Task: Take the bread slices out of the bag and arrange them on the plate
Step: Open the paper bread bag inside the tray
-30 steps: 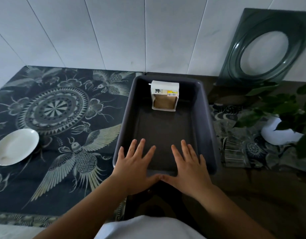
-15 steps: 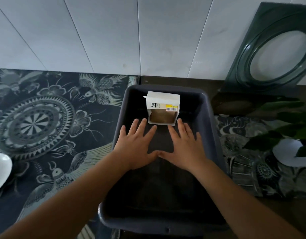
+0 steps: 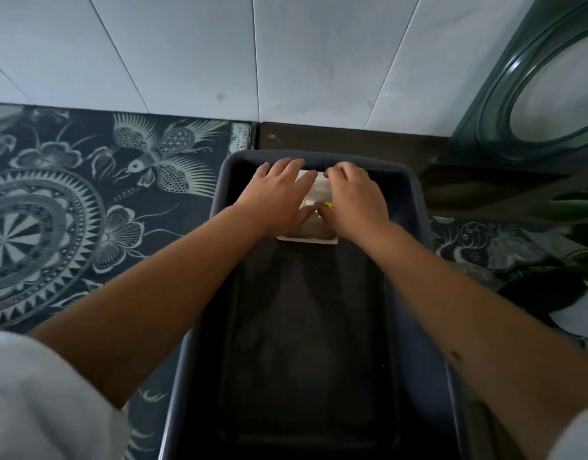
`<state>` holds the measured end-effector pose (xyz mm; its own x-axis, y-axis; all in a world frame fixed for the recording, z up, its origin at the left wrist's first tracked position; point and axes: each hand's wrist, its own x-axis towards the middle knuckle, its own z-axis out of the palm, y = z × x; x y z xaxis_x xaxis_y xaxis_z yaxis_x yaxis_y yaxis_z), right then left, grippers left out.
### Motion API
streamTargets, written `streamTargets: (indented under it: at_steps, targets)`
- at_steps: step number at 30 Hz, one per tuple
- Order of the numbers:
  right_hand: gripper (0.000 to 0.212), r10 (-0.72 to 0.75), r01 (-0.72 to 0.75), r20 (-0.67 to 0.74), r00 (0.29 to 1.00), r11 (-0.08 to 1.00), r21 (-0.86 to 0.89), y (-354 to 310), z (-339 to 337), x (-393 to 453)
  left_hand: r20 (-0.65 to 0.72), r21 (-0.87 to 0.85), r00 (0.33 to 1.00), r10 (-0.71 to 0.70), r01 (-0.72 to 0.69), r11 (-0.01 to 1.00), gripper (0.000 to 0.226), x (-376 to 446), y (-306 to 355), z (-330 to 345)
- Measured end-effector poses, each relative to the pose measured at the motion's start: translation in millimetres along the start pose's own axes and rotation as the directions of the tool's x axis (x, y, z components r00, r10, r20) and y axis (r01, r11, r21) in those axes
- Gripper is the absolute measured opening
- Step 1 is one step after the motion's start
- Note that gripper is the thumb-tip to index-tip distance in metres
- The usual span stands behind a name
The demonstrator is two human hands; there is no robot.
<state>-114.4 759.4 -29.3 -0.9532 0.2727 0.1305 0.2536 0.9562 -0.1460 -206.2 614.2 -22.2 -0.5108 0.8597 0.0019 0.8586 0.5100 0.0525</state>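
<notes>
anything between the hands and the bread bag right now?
Nothing visible. The left hand and right hand already rest on the bread bag at the far end of the dark bin. The plate is out of view, so that path can't be judged.

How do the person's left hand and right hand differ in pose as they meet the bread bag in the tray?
The left hand lies flatter, fingers stretched toward the tray's far wall; the right hand has fingers curled at the knuckles. The left covers the bread bag's left side, the right its right side. Both are on the bag, thumbs nearly meeting.
</notes>
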Motion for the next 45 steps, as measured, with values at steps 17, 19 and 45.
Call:
streamTargets:
  at_steps: [17, 19, 45]
  targets:
    - [0.019, -0.210, 0.216, 0.063, 0.976, 0.968, -0.126, 14, 29, 29, 0.057, 0.068, 0.997, 0.057, -0.061, 0.996, 0.026, 34, -20, 24]
    - [0.015, -0.253, 0.260, 0.063, 0.965, 0.952, -0.161, 14, 25, 24, 0.067, 0.081, 0.995, 0.078, -0.084, 0.993, 0.023, 30, -15, 22]
    - [0.021, -0.318, 0.325, 0.283, 0.905, 0.945, 0.020, -77, -26, -292, 0.085, -0.053, 0.986, 0.141, -0.137, 0.989, 0.025, -270, 130, 27]
